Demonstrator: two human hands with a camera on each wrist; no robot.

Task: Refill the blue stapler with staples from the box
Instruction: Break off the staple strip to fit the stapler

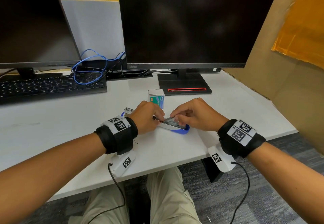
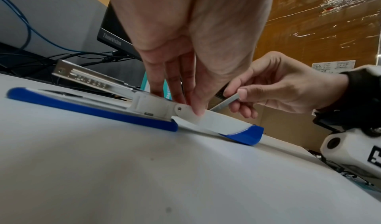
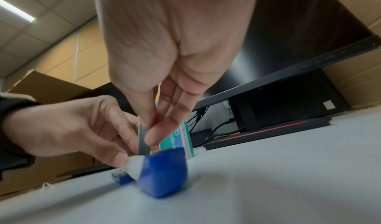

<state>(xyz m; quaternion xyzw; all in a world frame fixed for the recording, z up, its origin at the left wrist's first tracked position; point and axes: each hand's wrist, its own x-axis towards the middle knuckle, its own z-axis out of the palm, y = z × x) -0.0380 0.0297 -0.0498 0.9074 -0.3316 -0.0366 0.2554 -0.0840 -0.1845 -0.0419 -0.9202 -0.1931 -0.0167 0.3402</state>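
The blue stapler point(image 1: 182, 131) lies folded open on the white desk point(image 1: 70, 132), its blue base point(image 2: 92, 108) flat and its white lid point(image 2: 216, 121) swung out to the right. Its metal magazine point(image 2: 82, 77) angles up to the left. My left hand point(image 1: 158, 116) pinches the stapler at the hinge, thumb on the white lid. My right hand point(image 1: 177, 116) pinches a grey strip of staples point(image 2: 225, 103) between thumb and fingers, held slanted just above the lid. The staple box point(image 1: 156, 98) stands upright right behind the hands.
A monitor on a black stand point(image 1: 184, 83) rises behind the box, with a second monitor and a black keyboard point(image 1: 52, 85) at the left. Blue and black cables point(image 1: 89, 65) trail between them. A cardboard wall point(image 1: 280, 65) borders the right; the desk edge runs close by my wrists.
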